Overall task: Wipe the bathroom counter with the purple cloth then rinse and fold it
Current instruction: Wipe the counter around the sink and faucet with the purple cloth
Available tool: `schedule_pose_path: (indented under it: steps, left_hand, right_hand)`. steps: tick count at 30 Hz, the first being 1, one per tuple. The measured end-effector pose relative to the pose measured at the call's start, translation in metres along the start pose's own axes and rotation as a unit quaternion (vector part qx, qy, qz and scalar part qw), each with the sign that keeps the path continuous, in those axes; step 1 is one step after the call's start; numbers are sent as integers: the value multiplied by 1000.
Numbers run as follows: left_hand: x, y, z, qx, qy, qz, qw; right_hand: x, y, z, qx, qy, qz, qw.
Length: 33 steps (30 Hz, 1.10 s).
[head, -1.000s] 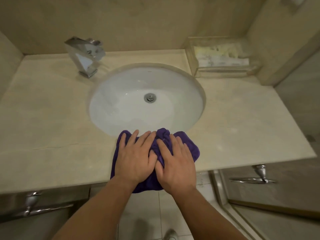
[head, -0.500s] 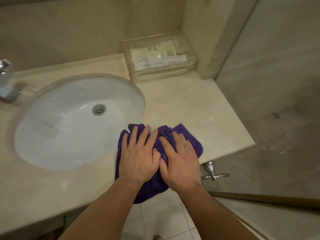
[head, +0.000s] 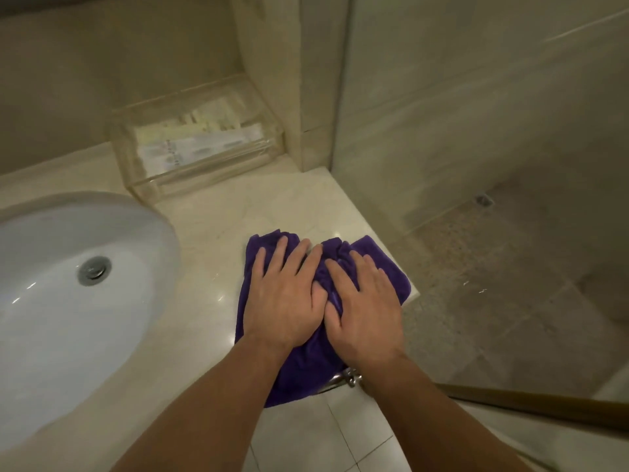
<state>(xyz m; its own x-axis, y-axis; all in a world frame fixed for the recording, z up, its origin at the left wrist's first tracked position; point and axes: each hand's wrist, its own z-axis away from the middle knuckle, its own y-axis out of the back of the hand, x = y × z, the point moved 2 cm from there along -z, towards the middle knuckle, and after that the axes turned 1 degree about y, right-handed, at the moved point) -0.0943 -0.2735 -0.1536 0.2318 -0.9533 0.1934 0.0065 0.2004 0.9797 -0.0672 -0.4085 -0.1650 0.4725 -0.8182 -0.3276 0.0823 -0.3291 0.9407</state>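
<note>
The purple cloth [head: 381,264] lies bunched on the beige stone counter [head: 272,206], near its front right corner, with a lower part hanging over the front edge. My left hand [head: 286,294] and my right hand [head: 364,301] press flat on top of the cloth, side by side, fingers spread and pointing away from me. The thumbs touch in the middle. Most of the cloth's centre is hidden under the palms.
A white oval sink [head: 68,301] with a metal drain [head: 93,270] is set in the counter to the left. A clear acrylic tray [head: 204,144] with packets stands at the back against the wall. A glass partition [head: 476,165] borders the counter's right end. A metal handle [head: 347,376] pokes out below.
Both hands have slid the cloth to the right along the front of the counter, from in front of the sink to the right corner. The faucet has left the view.
</note>
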Motion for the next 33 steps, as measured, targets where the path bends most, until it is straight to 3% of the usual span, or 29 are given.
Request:
schedule_pose_path:
  steps: [8, 15, 24, 33]
  left_hand:
    - [32, -1, -40, -14, -53, 18, 998]
    - [19, 1, -38, 5, -25, 47, 999]
    - [-77, 16, -52, 21, 42, 54, 997]
    - [-148, 32, -106, 27, 44, 59, 997]
  right_hand:
    - [33, 10, -16, -7, -65, -4, 998]
    - [14, 8, -30, -10, -83, 16, 996]
    - [-69, -26, -79, -28, -43, 9, 999]
    - [-118, -48, -150, -39, -42, 11, 998]
